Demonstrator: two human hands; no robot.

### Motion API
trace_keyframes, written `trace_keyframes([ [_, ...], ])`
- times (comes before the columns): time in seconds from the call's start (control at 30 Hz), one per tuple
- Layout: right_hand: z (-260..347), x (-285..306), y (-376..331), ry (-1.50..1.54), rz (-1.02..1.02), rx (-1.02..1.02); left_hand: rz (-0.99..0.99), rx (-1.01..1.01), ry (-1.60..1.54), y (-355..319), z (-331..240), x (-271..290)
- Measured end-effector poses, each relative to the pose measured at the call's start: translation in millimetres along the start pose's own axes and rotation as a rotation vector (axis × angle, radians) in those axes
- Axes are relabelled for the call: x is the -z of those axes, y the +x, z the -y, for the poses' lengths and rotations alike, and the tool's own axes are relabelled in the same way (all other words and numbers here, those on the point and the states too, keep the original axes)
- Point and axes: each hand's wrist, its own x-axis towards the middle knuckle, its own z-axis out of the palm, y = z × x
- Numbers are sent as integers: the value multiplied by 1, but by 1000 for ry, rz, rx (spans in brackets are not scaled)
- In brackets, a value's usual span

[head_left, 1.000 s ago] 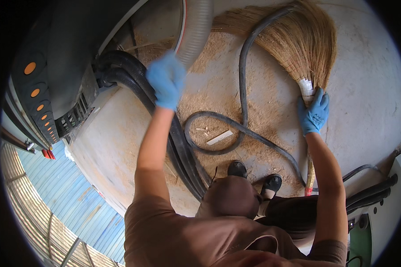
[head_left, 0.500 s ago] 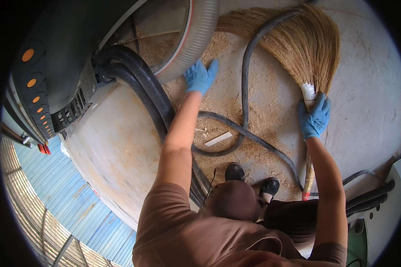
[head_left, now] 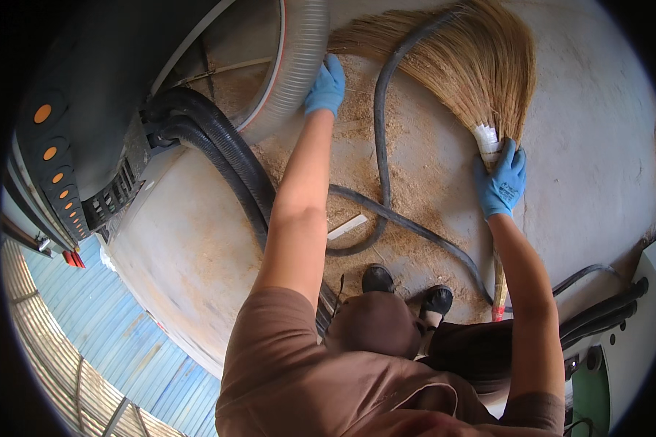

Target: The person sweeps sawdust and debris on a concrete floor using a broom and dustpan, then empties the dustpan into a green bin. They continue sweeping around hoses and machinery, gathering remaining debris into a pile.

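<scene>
A straw broom [head_left: 481, 80] with a wide fan of bristles lies at the far right, its handle pointing back toward me. My right hand [head_left: 501, 182], in a blue glove, is closed around the broom just below the white-taped neck. Against the right side of a thick, clear ribbed hose [head_left: 291, 87] is my left hand [head_left: 324, 89], also gloved in blue. A finger of it reaches upward, held out straight; whether it touches the hose is unclear. Sawdust [head_left: 415, 197] is scattered over the floor between both hands.
A thin black hose [head_left: 383, 131] crosses the bristles and loops over the floor. Thick black corrugated hoses [head_left: 226, 146] run from a dark machine [head_left: 87, 109] on the left. A white strip [head_left: 348, 226] lies near my shoes [head_left: 379, 278]. More black pipes [head_left: 605, 317] are at lower right.
My left hand has moved farther up alongside the clear hose, its fingers closer together. My right hand still grips the broom. The whole view has shifted slightly.
</scene>
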Motion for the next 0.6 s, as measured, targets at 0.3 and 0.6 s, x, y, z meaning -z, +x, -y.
trace_keyframes([
  [0.3,0,2,0,-9,37,-21,111,-198,174,-93,-14,34],
  [0.6,0,4,-3,-6,41,-26,251,-15,102,-185,-44,64],
])
